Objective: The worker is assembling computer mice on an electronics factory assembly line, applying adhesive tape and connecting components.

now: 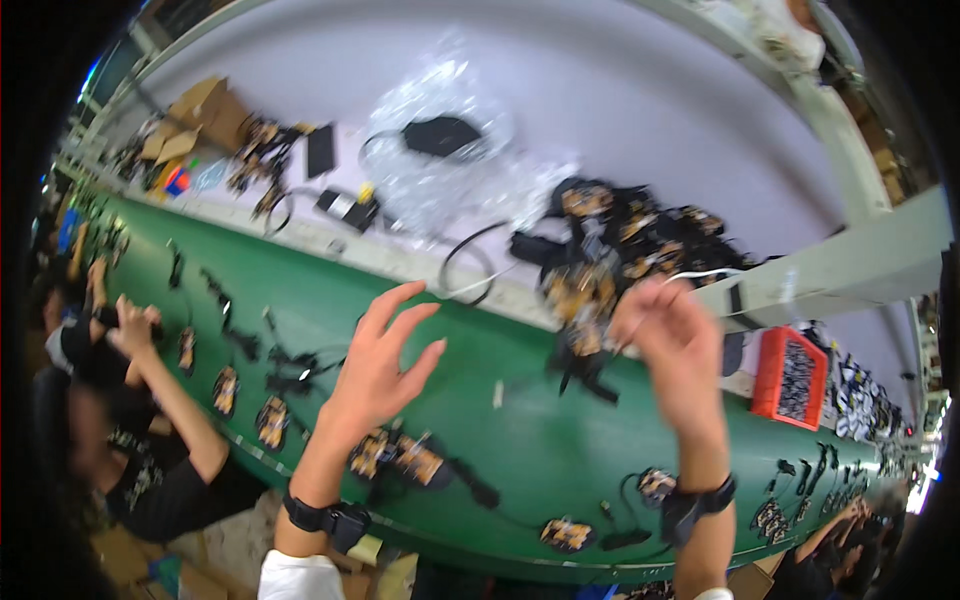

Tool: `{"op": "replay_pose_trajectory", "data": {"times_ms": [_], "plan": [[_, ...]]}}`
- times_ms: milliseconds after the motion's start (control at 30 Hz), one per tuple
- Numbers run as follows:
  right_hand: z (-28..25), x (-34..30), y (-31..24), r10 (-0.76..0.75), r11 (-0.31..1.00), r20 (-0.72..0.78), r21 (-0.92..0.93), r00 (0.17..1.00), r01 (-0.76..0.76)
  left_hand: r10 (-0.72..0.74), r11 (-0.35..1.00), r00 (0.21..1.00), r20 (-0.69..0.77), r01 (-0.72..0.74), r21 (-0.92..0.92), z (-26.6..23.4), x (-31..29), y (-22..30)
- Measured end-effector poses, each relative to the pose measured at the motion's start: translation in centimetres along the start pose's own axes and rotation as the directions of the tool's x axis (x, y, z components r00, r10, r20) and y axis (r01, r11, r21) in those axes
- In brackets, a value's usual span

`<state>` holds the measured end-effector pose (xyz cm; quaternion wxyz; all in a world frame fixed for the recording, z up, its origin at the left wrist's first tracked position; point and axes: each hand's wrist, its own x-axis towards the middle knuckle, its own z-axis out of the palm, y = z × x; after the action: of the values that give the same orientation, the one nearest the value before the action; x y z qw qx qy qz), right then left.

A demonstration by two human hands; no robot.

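My left hand (385,365) is raised over the green belt, its fingers spread and nothing in its palm. A thin white strand (480,285) shows just beyond its fingertips; whether they touch it I cannot tell. My right hand (670,340) has its fingers bent together at the edge of a blurred bundle of black cords with copper-coloured parts (582,305), which hangs over the belt's far edge. Another white strand (705,273) lies behind that hand. Below my left hand, copper-and-black pieces with cords (415,462) lie on the belt (560,440).
Behind the belt, a shelf holds a heap of similar corded pieces (670,230), clear plastic wrap (430,150) and an open cardboard box (210,115). A red bin (790,378) of small parts stands at right beside a metal post (840,245). Co-workers' arms (165,385) reach in at left.
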<state>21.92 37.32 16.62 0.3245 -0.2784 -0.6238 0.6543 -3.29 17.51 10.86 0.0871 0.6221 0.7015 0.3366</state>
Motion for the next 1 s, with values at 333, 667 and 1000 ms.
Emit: {"op": "replay_pose_trajectory", "data": {"times_ms": [333, 667, 1000], "plan": [[8.4, 0.9, 2.9, -0.159, 0.527, 0.216, -0.807, 0.963, 0.267, -0.665, 0.700, 0.685, -0.298, 0.710, 0.072, 0.8, -22.8, 3.2], [18.7, -13.7, 14.5, 0.405, 0.441, 0.382, -0.878, 0.831, 0.189, -0.746, 0.659, 0.655, 0.123, 0.698, 0.280, 0.7, -13.7, -0.4], [11.9, -10.5, 15.0, 0.333, 0.535, 0.403, -0.825, 0.852, 0.181, -0.690, 0.722, 0.712, 0.130, 0.667, 0.181, 4.6, -13.9, -2.5]]}}
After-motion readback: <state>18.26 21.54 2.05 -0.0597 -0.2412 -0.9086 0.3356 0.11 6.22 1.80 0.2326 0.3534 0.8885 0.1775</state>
